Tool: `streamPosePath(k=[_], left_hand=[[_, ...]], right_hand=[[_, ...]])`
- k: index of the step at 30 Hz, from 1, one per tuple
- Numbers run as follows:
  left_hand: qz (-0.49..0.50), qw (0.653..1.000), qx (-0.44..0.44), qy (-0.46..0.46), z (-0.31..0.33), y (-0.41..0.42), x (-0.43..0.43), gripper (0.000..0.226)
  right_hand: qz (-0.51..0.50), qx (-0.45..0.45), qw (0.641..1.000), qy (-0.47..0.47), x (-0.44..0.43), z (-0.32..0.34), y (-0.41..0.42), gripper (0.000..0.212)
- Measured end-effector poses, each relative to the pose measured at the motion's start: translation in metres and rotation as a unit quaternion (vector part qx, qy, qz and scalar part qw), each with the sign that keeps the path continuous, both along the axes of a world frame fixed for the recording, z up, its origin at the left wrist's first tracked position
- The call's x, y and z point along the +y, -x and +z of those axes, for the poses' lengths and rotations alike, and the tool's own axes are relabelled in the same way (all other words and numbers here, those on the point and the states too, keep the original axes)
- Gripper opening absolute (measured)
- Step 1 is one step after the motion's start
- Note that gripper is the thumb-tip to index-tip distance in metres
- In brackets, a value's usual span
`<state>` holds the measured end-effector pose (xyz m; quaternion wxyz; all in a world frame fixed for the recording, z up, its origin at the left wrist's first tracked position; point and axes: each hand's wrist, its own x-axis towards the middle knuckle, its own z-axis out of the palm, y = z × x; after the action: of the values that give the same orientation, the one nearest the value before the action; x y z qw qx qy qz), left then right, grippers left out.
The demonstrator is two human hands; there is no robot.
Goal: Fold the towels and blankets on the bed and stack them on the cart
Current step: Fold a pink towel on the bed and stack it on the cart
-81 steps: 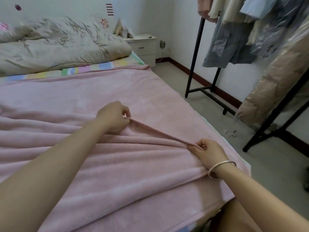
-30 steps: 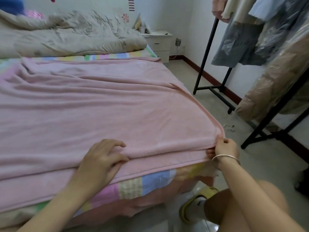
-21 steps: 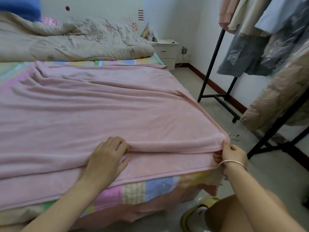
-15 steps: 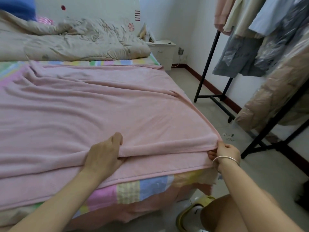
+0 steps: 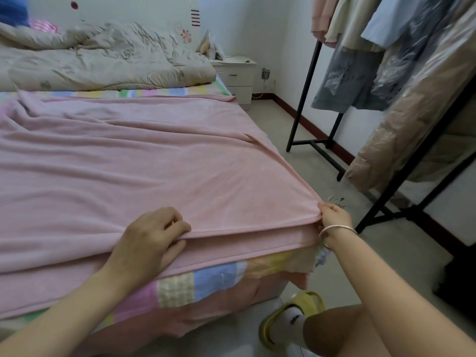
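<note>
A large pink blanket (image 5: 134, 166) lies spread over the bed (image 5: 211, 282), folded over so that a top layer ends a little short of the near edge. My left hand (image 5: 152, 238) pinches the top layer's near edge around the middle of the bed's foot. My right hand (image 5: 333, 219), with a bracelet on the wrist, grips the top layer's near right corner at the corner of the bed. The fabric is pulled taut between both hands. No cart is in view.
A crumpled beige duvet (image 5: 103, 63) lies at the bed's head. A white nightstand (image 5: 235, 73) stands in the far corner. Black clothes racks (image 5: 306, 81) with hanging garments line the right wall. Bare floor (image 5: 296, 161) runs between bed and racks. My knee and slippered foot (image 5: 291, 315) are at the bed's foot.
The blanket's top layer was drawn toward the near edge of the bed. My left hand went from lying flat on it to pinching its edge; my right hand kept hold of the corner.
</note>
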<state>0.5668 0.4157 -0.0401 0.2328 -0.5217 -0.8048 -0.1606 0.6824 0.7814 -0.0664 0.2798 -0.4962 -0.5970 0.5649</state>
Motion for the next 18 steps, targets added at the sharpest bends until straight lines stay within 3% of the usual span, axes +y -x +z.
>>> streamPosePath(k=[3, 6, 18], left_hand=[[-0.023, 0.993, -0.085, 0.075, -0.009, -0.005, 0.0, 0.012], [-0.009, 0.986, -0.133, 0.101, -0.012, -0.006, 0.0, 0.014], [-0.057, 0.982, -0.089, 0.157, -0.019, -0.018, 0.005, 0.026]], right_hand=[[0.04, -0.082, 0.99, -0.111, 0.002, -0.009, -0.01, 0.019], [0.057, -0.111, 0.979, -0.161, 0.0, -0.016, -0.018, 0.019], [0.052, -0.122, 0.976, -0.17, 0.005, -0.042, -0.042, 0.021]])
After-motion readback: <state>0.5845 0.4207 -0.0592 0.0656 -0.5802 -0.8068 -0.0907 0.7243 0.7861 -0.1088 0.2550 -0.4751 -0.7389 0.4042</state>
